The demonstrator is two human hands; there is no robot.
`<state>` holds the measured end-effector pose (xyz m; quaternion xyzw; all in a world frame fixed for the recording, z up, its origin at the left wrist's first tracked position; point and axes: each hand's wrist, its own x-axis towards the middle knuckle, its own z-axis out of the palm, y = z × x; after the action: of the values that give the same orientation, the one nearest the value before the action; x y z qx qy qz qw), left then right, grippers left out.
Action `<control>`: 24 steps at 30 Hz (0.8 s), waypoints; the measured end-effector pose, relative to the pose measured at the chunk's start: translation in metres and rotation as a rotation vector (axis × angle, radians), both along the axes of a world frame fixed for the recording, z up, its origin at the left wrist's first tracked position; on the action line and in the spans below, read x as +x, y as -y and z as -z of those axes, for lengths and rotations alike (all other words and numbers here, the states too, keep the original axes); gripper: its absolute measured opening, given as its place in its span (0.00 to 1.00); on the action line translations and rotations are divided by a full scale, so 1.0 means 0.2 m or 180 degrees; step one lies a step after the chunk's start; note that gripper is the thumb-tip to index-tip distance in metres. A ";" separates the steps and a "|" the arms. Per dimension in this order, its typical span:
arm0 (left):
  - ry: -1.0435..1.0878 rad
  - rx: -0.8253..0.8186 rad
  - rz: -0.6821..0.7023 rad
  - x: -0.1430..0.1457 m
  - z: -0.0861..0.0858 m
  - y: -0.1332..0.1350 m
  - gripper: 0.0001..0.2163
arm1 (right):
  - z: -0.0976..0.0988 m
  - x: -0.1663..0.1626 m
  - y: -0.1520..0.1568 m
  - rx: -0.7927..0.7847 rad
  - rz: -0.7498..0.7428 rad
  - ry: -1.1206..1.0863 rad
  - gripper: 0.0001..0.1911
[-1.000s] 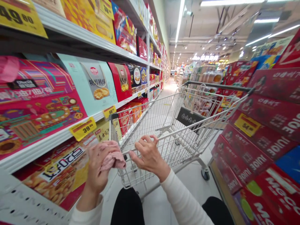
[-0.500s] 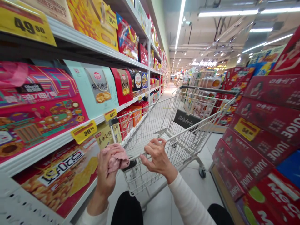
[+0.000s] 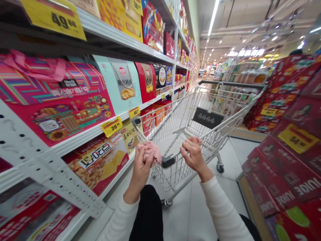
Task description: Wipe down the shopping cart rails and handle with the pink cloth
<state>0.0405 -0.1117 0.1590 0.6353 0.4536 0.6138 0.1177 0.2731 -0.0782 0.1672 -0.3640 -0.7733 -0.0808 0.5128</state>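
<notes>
My left hand (image 3: 142,163) is closed around a crumpled pink cloth (image 3: 154,152). The cloth rests at the front end of a wire shopping cart (image 3: 173,179), beside its black corner piece (image 3: 168,162). Curled over the cart's side rim is my right hand (image 3: 193,153), its fingers closed on the rim next to that corner. The cart's basket looks bare, with a black panel (image 3: 207,117) at the handle end. The handle bar (image 3: 233,85) lies on the far side from me.
Shelves (image 3: 87,137) with boxed snacks and yellow price tags run along the left. On the right stand stacked red drink cartons (image 3: 283,174) on a low wooden base. My dark-clothed knee (image 3: 147,214) is under the cart's near end. Tiled aisle floor (image 3: 208,194) lies between.
The view has turned left, so shelves and cart appear farther right. Both hands stay at the cart's near end. The left one has come closer to the rim with the cloth.
</notes>
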 end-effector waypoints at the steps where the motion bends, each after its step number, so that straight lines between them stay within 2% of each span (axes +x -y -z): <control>1: -0.0104 0.0077 -0.0021 0.01 -0.01 0.00 0.11 | 0.00 0.01 -0.01 -0.0004 0.0020 -0.0018 0.17; 3: -0.0304 0.0279 -0.0075 0.04 -0.03 0.01 0.05 | 0.01 0.03 -0.02 -0.0001 0.0088 -0.0093 0.18; 4: -0.0370 0.0406 -0.0115 0.06 -0.04 0.01 0.07 | 0.02 0.04 -0.02 0.0007 0.0133 -0.0158 0.18; 7: -0.0474 0.0983 -0.0207 0.14 -0.05 0.05 0.22 | 0.04 0.06 -0.03 0.0004 0.0225 -0.0407 0.18; 9: -0.0589 0.1197 -0.0249 0.21 -0.06 0.08 0.26 | 0.05 0.08 -0.03 -0.0046 0.0218 -0.0561 0.17; 12: -0.0850 0.0996 -0.0270 0.28 -0.06 0.10 0.19 | 0.07 0.11 -0.03 -0.0201 0.0205 -0.0750 0.14; 14: -0.0995 0.0879 -0.0133 0.30 -0.08 0.10 0.16 | 0.08 0.14 -0.03 -0.0327 0.0199 -0.0837 0.14; 16: -0.1129 0.0823 -0.0015 0.30 -0.08 0.09 0.17 | 0.07 0.16 -0.02 -0.0434 0.0210 -0.0880 0.15; 19: -0.1306 0.0657 -0.0121 0.30 -0.08 0.09 0.20 | 0.04 0.16 0.04 -0.0547 0.0265 -0.0764 0.13; 21: -0.1354 0.0540 -0.0201 0.31 -0.07 0.09 0.22 | 0.02 0.13 0.09 -0.0619 0.0269 -0.0555 0.12; 24: -0.1376 0.0485 -0.0057 0.37 -0.05 0.11 0.21 | 0.02 0.07 0.16 -0.0608 0.0407 -0.0442 0.14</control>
<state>0.1142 -0.1330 0.1693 0.7551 0.4262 0.4969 -0.0361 0.2863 -0.1102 0.1634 -0.4645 -0.7153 -0.0139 0.5219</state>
